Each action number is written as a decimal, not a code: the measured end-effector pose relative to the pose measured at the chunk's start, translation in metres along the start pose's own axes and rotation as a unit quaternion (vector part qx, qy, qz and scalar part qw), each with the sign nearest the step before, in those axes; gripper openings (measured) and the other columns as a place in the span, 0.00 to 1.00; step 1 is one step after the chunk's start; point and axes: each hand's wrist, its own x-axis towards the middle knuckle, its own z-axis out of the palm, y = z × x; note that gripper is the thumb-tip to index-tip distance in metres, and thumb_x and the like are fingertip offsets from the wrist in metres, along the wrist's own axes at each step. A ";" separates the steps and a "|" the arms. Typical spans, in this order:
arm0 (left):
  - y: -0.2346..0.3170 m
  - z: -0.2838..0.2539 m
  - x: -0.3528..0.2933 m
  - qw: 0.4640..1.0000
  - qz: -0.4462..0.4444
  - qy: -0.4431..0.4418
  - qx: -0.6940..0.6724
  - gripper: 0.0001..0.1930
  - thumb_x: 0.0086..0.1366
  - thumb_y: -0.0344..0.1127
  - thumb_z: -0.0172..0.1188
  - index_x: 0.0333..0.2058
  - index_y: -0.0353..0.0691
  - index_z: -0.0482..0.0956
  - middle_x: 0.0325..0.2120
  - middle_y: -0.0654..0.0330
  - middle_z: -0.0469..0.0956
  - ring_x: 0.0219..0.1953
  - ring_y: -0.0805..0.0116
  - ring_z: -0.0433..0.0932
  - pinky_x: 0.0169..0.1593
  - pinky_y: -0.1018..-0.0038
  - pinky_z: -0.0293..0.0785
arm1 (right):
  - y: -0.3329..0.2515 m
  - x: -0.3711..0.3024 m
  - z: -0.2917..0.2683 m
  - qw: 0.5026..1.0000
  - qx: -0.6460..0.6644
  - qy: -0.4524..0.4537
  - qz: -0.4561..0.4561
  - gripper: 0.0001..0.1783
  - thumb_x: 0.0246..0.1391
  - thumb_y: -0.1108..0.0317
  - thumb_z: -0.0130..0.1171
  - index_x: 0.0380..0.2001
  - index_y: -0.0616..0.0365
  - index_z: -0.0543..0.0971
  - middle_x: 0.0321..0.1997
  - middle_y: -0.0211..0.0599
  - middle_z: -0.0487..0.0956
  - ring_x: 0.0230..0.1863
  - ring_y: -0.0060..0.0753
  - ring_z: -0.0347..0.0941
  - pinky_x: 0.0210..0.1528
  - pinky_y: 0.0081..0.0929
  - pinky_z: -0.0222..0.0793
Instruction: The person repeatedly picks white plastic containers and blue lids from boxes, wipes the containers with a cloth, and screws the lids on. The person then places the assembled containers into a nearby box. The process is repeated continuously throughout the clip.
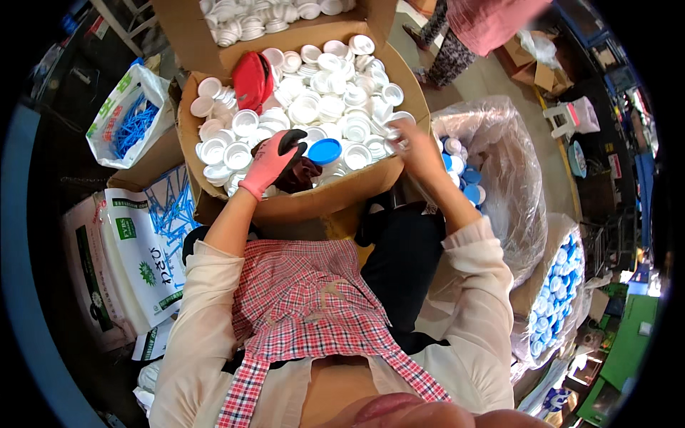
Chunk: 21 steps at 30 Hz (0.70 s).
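My left hand (270,161) wears a pink glove with black fingers. Thumb and fingers come together at the left edge of a round blue lid (325,151), which it seems to pinch. Beneath that hand lies a dark maroon cloth (302,175). Bare and slightly blurred, my right hand (417,148) is over the right rim of a cardboard box (342,187). Its bent fingers are beside a white cap (401,118); whether they grip it is unclear. White caps (305,108) fill the box in a loose heap, with a red pouch (251,81) lying on them.
A clear plastic bag (515,178) with blue and white caps stands right of the box; another bag of caps (553,299) is behind it. Left are sacks with blue strips (135,123). More white caps (250,25) lie beyond. A person (464,36) stands at the far right.
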 end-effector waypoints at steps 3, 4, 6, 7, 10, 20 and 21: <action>-0.008 -0.006 0.000 0.998 -0.021 -0.004 -0.065 0.18 0.63 0.38 0.58 0.47 0.34 0.75 0.41 0.54 0.79 0.44 0.65 0.77 0.50 0.72 0.70 | -0.036 0.027 0.066 0.973 -0.076 -0.184 -0.114 0.15 0.46 0.70 0.62 0.41 0.52 0.76 0.42 0.46 0.74 0.42 0.53 0.73 0.41 0.41 0.70; -0.015 -0.006 0.001 0.994 -0.027 -0.002 -0.104 0.18 0.63 0.39 0.58 0.47 0.33 0.75 0.41 0.55 0.79 0.44 0.66 0.77 0.50 0.72 0.70 | -0.026 0.030 0.084 0.963 -0.094 -0.209 -0.139 0.13 0.45 0.71 0.62 0.38 0.53 0.76 0.39 0.46 0.74 0.40 0.53 0.73 0.40 0.41 0.70; -0.035 -0.004 0.006 0.986 -0.030 0.014 -0.162 0.20 0.64 0.42 0.57 0.49 0.34 0.73 0.38 0.56 0.78 0.42 0.67 0.76 0.49 0.70 0.71 | -0.012 0.035 0.108 0.950 -0.137 -0.226 -0.166 0.08 0.44 0.73 0.61 0.31 0.55 0.75 0.33 0.44 0.72 0.35 0.51 0.73 0.37 0.43 0.69; -0.035 -0.007 0.004 0.957 -0.077 0.020 -0.278 0.20 0.65 0.43 0.56 0.50 0.35 0.72 0.38 0.56 0.78 0.42 0.65 0.76 0.49 0.69 0.72 | -0.020 0.038 0.107 0.959 -0.114 -0.204 -0.159 0.08 0.44 0.73 0.60 0.31 0.55 0.75 0.33 0.43 0.72 0.35 0.51 0.73 0.36 0.42 0.69; -0.030 -0.014 -0.006 0.813 -0.179 0.031 -0.553 0.21 0.71 0.42 0.45 0.55 0.34 0.64 0.43 0.51 0.75 0.46 0.59 0.76 0.55 0.59 0.71 | -0.068 0.045 0.081 0.979 -0.070 -0.131 -0.142 0.07 0.45 0.74 0.60 0.31 0.55 0.75 0.32 0.42 0.72 0.34 0.51 0.72 0.35 0.41 0.69; -0.005 -0.052 0.008 0.557 -0.064 -0.045 -0.827 0.34 0.64 0.65 0.41 0.56 0.43 0.63 0.53 0.42 0.66 0.58 0.32 0.62 0.56 0.35 0.60 | 0.023 0.149 0.141 0.993 -0.049 -0.107 0.024 0.24 0.50 0.64 0.63 0.51 0.57 0.74 0.52 0.51 0.74 0.51 0.52 0.72 0.54 0.39 0.66; -0.010 -0.062 0.004 0.573 -0.070 -0.021 -0.816 0.35 0.64 0.66 0.42 0.56 0.41 0.63 0.53 0.41 0.67 0.57 0.32 0.64 0.55 0.35 0.62 | 0.013 0.160 0.165 0.987 -0.079 -0.134 0.041 0.28 0.49 0.63 0.63 0.54 0.61 0.71 0.55 0.54 0.72 0.58 0.55 0.66 0.61 0.39 0.60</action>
